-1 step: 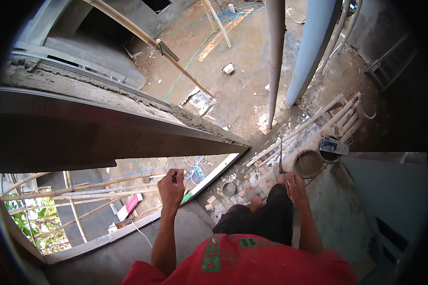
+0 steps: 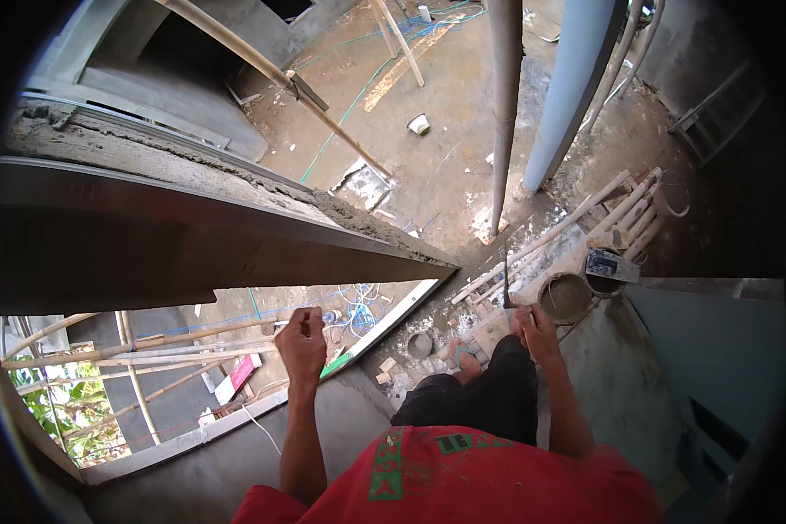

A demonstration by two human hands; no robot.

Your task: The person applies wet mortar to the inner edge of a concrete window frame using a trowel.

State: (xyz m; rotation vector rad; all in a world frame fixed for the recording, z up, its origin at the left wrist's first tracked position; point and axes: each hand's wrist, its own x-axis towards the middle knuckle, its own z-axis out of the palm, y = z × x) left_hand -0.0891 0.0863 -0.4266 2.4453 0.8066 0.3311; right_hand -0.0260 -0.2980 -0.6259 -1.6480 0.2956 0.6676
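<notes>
My right fingers (image 2: 524,320) grip a thin dark tool (image 2: 507,297), just left of the round bucket's rim (image 2: 565,274). Left fingers (image 2: 306,321) curled, can't tell if holding anything. Green lettering (image 2: 387,484) on my red shirt (image 2: 498,489).

The head-worn fisheye camera looks steeply down and forward from just above the red shirt (image 2: 498,479); the left hand (image 2: 304,348) and right hand (image 2: 537,334) appear mid-range, the brown floor (image 2: 450,170) reaching farther off toward the top.

a building site, by its rough mortar (image 2: 358,220), slanting pole (image 2: 231,44) and bare grey wall (image 2: 179,103).
</notes>
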